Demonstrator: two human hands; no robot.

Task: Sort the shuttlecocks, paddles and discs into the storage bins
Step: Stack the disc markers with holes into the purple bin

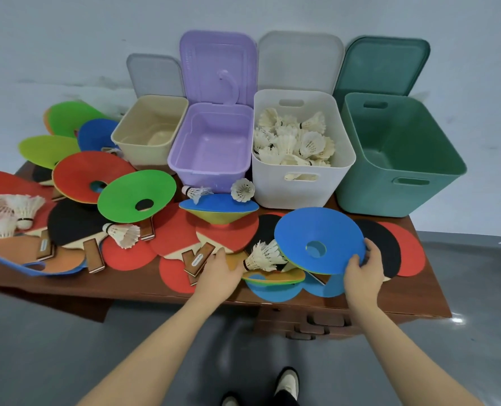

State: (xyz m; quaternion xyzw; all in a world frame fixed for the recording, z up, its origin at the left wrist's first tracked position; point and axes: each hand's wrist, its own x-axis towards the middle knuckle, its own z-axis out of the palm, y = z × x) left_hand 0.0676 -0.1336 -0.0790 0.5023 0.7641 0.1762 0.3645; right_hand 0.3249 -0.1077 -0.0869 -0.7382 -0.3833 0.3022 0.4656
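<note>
- The right hand (pixel 362 268) holds the big blue soft plastic disc with a round hole in the middle (pixel 319 240). Its fingers (pixel 371 247) curl over the near right edge and pinch it.
- The disc is tipped up above the dark brown wooden counter (pixel 167 291), over the round red and black paddles (pixel 390 247).
- The left hand (pixel 218 269) reaches in low by the wooden paddle handle (pixel 198 260). I cannot tell if its fingers grip something or lie loose.
- A white feather shuttlecock (pixel 265 256) lies just beside the disc's left edge, so lift the disc straight up (slowly, or the shuttlecock may roll off).
- The tall white plastic bin (pixel 302 186) is full of shuttlecocks, so the disc should not go there.
- The big green plastic bin (pixel 401 189) on the right looks empty and is near the right hand. It looks like a good home for discs.
- Hold the disc flat when it goes over the rim, then let go low inside.
- Many more discs, paddles and shuttlecocks still lie on the counter, so there is lots left to sort.
</note>
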